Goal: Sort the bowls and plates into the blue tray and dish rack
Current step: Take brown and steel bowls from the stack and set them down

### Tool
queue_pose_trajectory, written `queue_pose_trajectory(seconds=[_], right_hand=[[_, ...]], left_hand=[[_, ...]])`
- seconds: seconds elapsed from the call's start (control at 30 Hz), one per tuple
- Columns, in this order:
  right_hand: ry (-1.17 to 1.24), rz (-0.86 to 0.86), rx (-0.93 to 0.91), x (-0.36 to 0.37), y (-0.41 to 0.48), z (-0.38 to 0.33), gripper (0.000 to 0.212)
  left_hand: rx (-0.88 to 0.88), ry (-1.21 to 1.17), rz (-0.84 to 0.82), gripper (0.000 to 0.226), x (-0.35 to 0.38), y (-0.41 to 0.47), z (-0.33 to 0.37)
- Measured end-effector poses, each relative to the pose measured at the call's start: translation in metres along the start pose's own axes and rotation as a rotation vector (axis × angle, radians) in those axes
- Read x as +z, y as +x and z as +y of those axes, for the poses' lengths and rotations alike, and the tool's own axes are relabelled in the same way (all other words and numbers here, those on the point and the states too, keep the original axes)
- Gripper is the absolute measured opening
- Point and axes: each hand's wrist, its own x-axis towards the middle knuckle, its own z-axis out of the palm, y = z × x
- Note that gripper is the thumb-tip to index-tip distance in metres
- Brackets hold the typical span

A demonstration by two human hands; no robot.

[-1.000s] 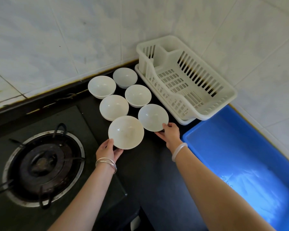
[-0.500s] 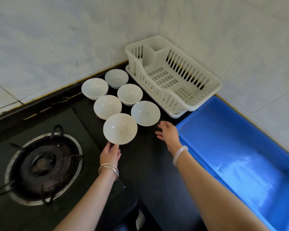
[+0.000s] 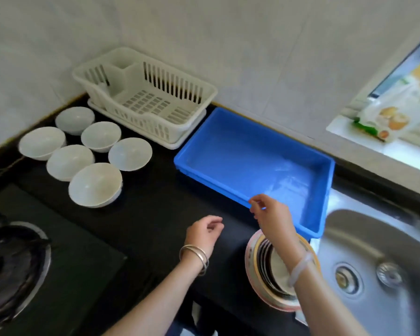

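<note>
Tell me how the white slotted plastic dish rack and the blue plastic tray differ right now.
The white slotted plastic dish rack has vented, slatted walls and base; the blue plastic tray has solid walls and a smooth floor. The rack stands taller, with an inner corner compartment and a drip tray beneath it; the tray is shallow and undivided. The rack sits in the wall corner, the tray beside the steel sink. Both are rectangular, empty, and on the black counter.
</note>
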Motion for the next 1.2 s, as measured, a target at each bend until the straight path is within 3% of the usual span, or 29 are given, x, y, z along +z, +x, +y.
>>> queue_pose_trajectory(seconds=[0.13, 0.37, 0.83, 1.0, 1.2], right_hand=[[-0.180, 0.145, 0.056, -0.040, -0.037, 0.058, 0.013], [-0.326, 0.171, 0.153, -0.053, -0.074, 0.118, 0.015], [-0.422, 0.245, 0.096, -0.048, -0.078, 0.116, 0.008], [-0.198, 0.212, 0.169, -0.065, -0.076, 0.121, 0.007], [0.071, 0.209, 0.233, -0.076, -0.081, 0.127, 0.010]], left_hand=[[0.126, 0.180, -0.115, 0.021, 0.052, -0.020, 0.018], [0.202, 0.414, -0.122, 0.027, 0.094, -0.040, 0.022], [0.235, 0.413, -0.094, 0.025, 0.098, -0.042, 0.012], [0.226, 0.336, -0.094, 0.019, 0.098, -0.042, 0.012], [0.213, 0.410, -0.054, 0.012, 0.105, -0.042, 0.018]])
